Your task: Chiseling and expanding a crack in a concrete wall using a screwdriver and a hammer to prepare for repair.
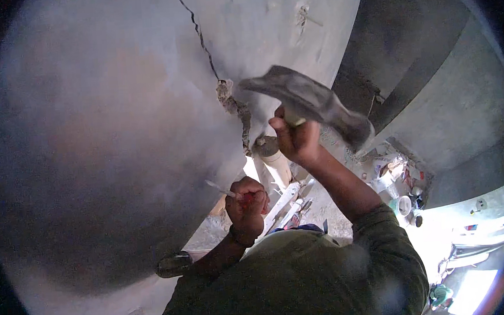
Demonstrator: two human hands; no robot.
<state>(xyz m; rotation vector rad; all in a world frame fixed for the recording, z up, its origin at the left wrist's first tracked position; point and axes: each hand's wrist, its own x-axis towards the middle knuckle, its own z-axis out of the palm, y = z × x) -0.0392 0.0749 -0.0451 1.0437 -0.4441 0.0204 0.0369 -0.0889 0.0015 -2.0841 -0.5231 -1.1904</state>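
My right hand [300, 137] is raised and wrapped round the pale handle of a hammer [312, 99]. The hammer's large grey head, slightly smeared by motion, stands out in front of the wall. Lower and to the left, my left hand [246, 207] grips a slim chisel [222, 188] with something red showing between the fingers. Its pale tip points up and left toward the grey plastered wall [118, 137]. A rough chipped groove [234, 106] runs down this wall above my left hand, continuing upward as a thin dark crack [198, 34]. The hammer and the chisel are apart.
A pale pipe [277, 166] stands below the groove, between my hands. Long pale pieces [284, 207] lie beneath it. Rubble, papers and buckets [403, 206] are on the floor at right. A small stub [311, 18] sticks out of the wall at the top.
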